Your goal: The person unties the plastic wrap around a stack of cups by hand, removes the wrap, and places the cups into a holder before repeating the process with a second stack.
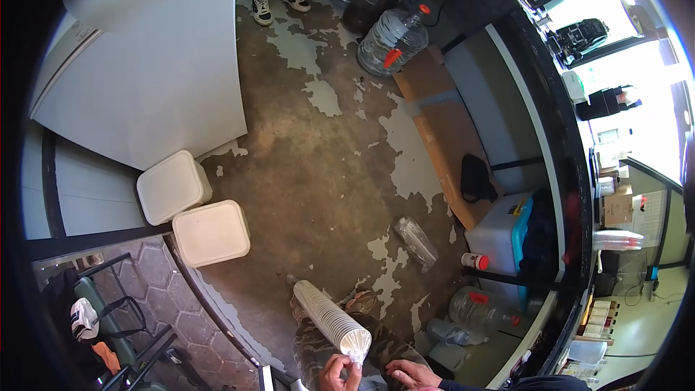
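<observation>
A long sleeve of nested white cups (329, 315) in clear plastic slants over the person's camouflage trousers (308, 351) at the bottom centre. My left hand (340, 374) pinches the gathered plastic at the near end of the sleeve, just below the rim of the last cup. To its right, my right hand (411, 374) rests over the lap with its fingers loosely extended, apart from the cups and with nothing visible in it.
Two lidded white tubs (170, 188) stand at left near a white fridge (159, 65). A clear plastic package (416, 242) lies on the floor. Large water bottles (391, 42), a cooler box (499, 235) and a counter (572, 137) line the right. Someone's shoes (262, 12) show at the top.
</observation>
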Motion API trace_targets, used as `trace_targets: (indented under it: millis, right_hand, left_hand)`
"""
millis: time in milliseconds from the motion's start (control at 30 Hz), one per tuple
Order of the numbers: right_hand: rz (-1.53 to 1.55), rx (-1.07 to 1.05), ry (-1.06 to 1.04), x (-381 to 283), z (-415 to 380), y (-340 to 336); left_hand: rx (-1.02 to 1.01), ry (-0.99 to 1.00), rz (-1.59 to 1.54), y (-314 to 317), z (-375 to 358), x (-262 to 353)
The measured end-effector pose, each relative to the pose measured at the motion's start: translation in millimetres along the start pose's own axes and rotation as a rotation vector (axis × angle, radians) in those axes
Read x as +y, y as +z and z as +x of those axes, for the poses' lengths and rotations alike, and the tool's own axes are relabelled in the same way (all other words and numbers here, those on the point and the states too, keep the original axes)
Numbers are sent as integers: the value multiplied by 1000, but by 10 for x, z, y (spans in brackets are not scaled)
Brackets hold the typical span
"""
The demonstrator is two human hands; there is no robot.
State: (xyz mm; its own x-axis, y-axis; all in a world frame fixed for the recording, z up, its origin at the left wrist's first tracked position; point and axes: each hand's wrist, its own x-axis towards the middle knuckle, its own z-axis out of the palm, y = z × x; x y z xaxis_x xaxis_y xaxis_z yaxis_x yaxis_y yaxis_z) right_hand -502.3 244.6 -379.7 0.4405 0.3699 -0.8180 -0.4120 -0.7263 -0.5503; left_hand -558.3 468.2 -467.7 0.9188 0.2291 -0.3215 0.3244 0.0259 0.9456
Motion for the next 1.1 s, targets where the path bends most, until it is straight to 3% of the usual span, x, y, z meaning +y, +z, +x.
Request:
trace_targets:
  millis: [167, 367, 433, 633, 700, 733, 833, 933, 1100]
  right_hand:
    - [28, 51, -21, 121, 54, -34]
    - [159, 180, -50, -379, -195, -258]
    - [21, 327, -258, -520, -317, -311]
    - [-314, 603, -554, -1290, -799, -666]
    - [-276, 593, -570, -1523, -1022, -758]
    - [-256, 607, -593, -1595, -1102, -801]
    - [-237, 682, -716, -1865, -1387, -962]
    - [-180, 756, -806, -2077, -1651, -1117]
    - [-71, 785, -927, -2119, -1883, -1326]
  left_hand:
    - [56, 5, 2, 66, 121, 101]
    - [-18, 61, 121, 92, 331, 909]
    - [-50, 123, 124, 83, 371, 1261]
    - [-189, 331, 111, 64, 348, 2455]
    - [-245, 344, 131, 85, 276, 2896]
    - [-242, 457, 131, 104, 271, 3058]
    - [-332, 446, 103, 126, 173, 3642]
    - [-361, 613, 161, 195, 118, 4051]
    - [-403, 672, 181, 352, 17, 4598]
